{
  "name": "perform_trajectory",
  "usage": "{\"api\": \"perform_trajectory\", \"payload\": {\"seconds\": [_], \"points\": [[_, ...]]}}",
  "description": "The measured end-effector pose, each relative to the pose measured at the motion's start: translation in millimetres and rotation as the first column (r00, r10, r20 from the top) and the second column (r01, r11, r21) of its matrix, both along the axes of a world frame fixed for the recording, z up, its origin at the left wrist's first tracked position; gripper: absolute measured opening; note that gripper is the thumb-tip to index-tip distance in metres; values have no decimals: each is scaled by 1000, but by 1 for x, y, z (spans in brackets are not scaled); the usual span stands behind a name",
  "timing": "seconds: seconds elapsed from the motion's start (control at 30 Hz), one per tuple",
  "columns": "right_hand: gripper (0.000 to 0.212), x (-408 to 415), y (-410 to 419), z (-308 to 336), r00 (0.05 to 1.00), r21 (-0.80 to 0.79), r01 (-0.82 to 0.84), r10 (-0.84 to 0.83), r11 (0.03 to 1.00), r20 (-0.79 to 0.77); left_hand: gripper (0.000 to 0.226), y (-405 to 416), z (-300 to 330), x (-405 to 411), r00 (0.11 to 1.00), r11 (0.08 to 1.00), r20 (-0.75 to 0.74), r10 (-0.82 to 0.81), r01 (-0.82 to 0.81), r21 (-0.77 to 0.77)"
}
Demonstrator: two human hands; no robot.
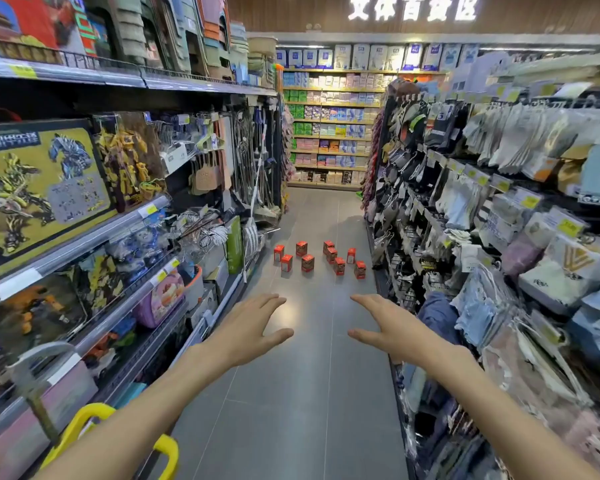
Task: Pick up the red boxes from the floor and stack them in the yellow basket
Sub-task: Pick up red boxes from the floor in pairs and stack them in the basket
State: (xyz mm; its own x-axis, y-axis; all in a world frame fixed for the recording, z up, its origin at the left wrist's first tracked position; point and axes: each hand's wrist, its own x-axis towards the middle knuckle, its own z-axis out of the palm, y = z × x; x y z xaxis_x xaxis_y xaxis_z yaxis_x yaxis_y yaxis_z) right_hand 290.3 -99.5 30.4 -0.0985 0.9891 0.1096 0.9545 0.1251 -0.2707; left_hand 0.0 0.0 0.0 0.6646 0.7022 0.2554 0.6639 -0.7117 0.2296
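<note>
Both hands are held out over the grey floor (302, 393), nothing gripped: the left hand (248, 329) and right hand (392, 329) are spread flat, fingers straight, thumbs pointed toward each other. The red boxes (321, 259) are seen well ahead, stood upright in a loose cluster mid-aisle. Only the yellow basket (84, 424) handle is caught, bottom left under the left forearm. Toy shelves (70, 209) on the left, hanging socks (492, 174) on the right.
</note>
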Motion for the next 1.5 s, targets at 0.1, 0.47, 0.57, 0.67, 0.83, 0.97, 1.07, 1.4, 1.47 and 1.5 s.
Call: {"api": "perform_trajectory", "payload": {"seconds": [0.1, 0.47, 0.57, 0.67, 0.83, 0.97, 1.07, 1.4, 1.47, 1.5], "points": [[74, 10, 53, -9, 1000, 8, 6, -6, 1000, -1, 71, 55, -12, 10, 1000, 1000, 14, 8, -8, -4], [75, 57, 331, 1, 999, -8, 21, -21, 1000, 38, 72, 326, -11, 56, 1000, 1000, 19, 24, -24, 1], [75, 76, 401, 1, 999, 15, 32, -33, 999, 28, 70, 400, -10, 75, 1000, 1000, 18, 21, -21, -6], [74, 99, 467, -4, 999, 17, 37, -37, 999, 7, 70, 469, -13, 100, 1000, 999, 18, 24, -23, -31], [75, 156, 588, -29, 998, 13, 58, -58, 998, 14, 66, 585, -33, 154, 1000, 999, -4, -3, 3, -47], [73, 210, 693, -32, 998, 14, 68, -68, 998, -2, 73, 692, -39, 205, 1000, 999, -27, -10, 9, -38], [71, 251, 775, -28, 999, 35, 46, -46, 998, 6, 72, 780, -38, 241, 1000, 1000, -29, 2, -2, -20], [85, 328, 1047, -35, 999, -43, 1, -3, 999, -38, 68, 1032, -53, 307, 997, 996, 39, 67, -65, -54], [78, 341, 1106, -48, 1000, -36, -9, 9, 999, -1, 78, 1090, -68, 319, 997, 997, 36, 66, -64, -49], [76, 347, 1136, -54, 1000, -33, -13, 14, 999, 7, 82, 1120, -75, 325, 997, 997, 31, 65, -64, -44]]}}
